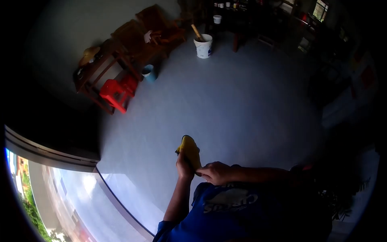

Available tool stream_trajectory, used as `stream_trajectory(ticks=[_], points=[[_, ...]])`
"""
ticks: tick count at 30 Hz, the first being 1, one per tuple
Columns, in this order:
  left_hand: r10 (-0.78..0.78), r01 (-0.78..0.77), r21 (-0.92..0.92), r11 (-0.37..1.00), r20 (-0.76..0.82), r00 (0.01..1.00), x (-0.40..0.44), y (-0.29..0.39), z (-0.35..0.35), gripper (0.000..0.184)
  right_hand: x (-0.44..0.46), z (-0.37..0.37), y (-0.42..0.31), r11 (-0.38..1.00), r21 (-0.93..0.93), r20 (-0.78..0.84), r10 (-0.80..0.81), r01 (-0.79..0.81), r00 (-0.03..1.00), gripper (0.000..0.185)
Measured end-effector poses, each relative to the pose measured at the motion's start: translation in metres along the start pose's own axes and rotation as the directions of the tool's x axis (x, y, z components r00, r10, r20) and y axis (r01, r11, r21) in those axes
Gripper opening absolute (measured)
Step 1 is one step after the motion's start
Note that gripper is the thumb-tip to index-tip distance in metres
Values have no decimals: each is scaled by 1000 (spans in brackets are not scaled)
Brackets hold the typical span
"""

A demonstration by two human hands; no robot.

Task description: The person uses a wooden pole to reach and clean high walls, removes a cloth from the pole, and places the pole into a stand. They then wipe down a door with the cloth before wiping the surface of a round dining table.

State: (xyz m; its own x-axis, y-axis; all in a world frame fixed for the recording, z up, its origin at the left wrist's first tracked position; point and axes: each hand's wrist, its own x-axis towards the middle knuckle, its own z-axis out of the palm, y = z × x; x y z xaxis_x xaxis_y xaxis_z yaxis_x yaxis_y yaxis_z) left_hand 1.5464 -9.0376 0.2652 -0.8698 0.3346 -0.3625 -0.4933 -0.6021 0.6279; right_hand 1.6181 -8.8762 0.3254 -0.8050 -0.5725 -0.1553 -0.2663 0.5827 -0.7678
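A yellow item with a dark edge (pixel 190 151), possibly a cloth or a shoe, is held in front of my blue shirt. My left hand (pixel 184 166) is wrapped round its left side, around the middle. At its lower end, my right hand (pixel 215 172) pinches the edge with closed fingers. The item's upper end points away from me, over the grey floor (pixel 242 105). What it is exactly is too dark to tell.
A white bucket (pixel 203 47) with a stick in it stands far ahead. To the left are a blue bin (pixel 149 73), a red stool (pixel 114 93), a wooden table and wooden chairs (pixel 135 38). A door track (pixel 125 205) crosses the floor at lower left.
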Motion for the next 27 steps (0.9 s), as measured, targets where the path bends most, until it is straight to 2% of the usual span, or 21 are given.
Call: stream_trajectory(ticks=[2, 3, 6, 7, 8, 10, 12, 13, 15, 16, 18, 21, 22, 24, 27], points=[[-49, 53, -62, 997, 61, 997, 20, 6, 17, 51, -2, 7, 31, 996, 80, -46, -32, 36, 998, 30], [-62, 70, -103, 992, 80, 995, 30, 9, 29, 52, -3, -1, 41, 996, 91, -10, -6, 7, 1000, 29], [-190, 219, -175, 960, 167, 967, 75, 27, 68, 53, -13, -40, 87, 984, 92, -155, 168, -155, 974, 30], [-167, 197, -194, 961, 159, 973, 91, 28, 74, 55, -19, -53, 107, 985, 72, -217, 170, -158, 961, 31], [-134, 189, -228, 955, 236, 962, 98, 43, 82, 59, -22, -71, 111, 965, 137, -217, 250, -224, 944, 30], [-64, 180, -291, 940, 368, 928, 117, 66, 106, 69, -30, -101, 142, 931, 258, -256, 323, -257, 911, 30], [63, 166, -315, 935, 606, 793, 148, 74, 117, 79, -38, -123, 181, 924, 202, -320, 375, -324, 870, 30], [63, 179, -302, 936, 647, 760, 165, 72, 130, 80, -44, -141, 196, 886, 263, -265, 447, -382, 854, 34], [68, 257, -399, 880, 642, 764, 230, 35, 103, 83, -48, -156, 230, 859, 305, -292, 495, -411, 818, 35], [103, 211, -453, 866, 575, 812, 268, 6, 88, 83, -49, -167, 246, 839, 332, -301, 527, -431, 795, 35], [-151, 418, -376, 827, 568, 809, 281, -30, 150, 82, -58, -198, 258, 810, 340, -292, 573, -477, 765, 36], [-225, 402, -197, 894, 579, 784, 331, -69, 191, 64, -72, -243, 288, 792, 304, -310, 608, -529, 731, 37], [-272, 412, -139, 900, 560, 783, 343, -74, 198, 63, -76, -250, 295, 777, 299, -315, 629, -554, 711, 37], [-476, 528, -28, 849, 395, 786, 352, -66, 246, 62, -85, -266, 313, 753, 304, -338, 658, -584, 673, 35], [-607, 611, 52, 790, 204, 768, 386, -79, 280, 58, -97, -278, 358, 749, 304, -420, 660, -589, 623, 33]])
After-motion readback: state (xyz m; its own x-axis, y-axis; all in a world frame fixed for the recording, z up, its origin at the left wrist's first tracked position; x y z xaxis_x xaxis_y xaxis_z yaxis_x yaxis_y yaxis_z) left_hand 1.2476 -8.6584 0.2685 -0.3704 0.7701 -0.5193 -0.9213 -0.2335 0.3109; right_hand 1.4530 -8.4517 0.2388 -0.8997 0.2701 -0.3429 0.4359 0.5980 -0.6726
